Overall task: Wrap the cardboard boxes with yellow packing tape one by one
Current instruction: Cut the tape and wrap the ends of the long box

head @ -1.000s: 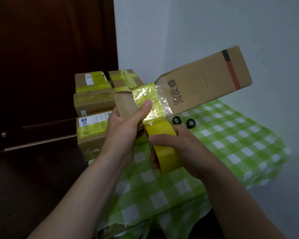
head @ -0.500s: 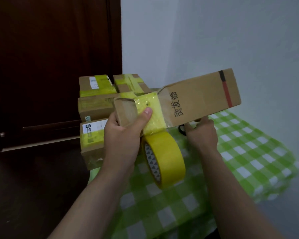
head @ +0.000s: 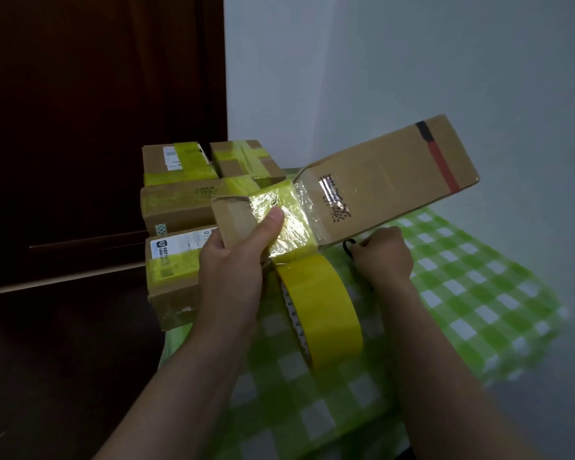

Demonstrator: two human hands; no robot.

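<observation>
Firmly, the left hand (head: 229,277) grips the near end of the box (head: 389,180). Its fingers (head: 213,236) curl round the back, and the thumb (head: 274,219) presses flat on the yellow tape band (head: 279,207) wound about that end. From this grip the box's long axis runs up and to the right, clear of the table (head: 478,293).

A short strip of tape drops from the band's lower edge to the roll (head: 319,310). The roll hangs free on edge, just right of the left wrist and between the two arms.

The right hand (head: 384,257) is low under the box with its fingers curled down, touching or nearly touching a black loop that looks like a scissors (head: 348,244) handle. Whether it grips that handle cannot be told.

The next move probably turns on that strip. It lies left of the right hand and just below the thumb, so the right hand is the nearer one to cut it while the left pins the band.

Behind, already taped boxes (head: 176,207) sit stacked at the table's far left edge.
</observation>
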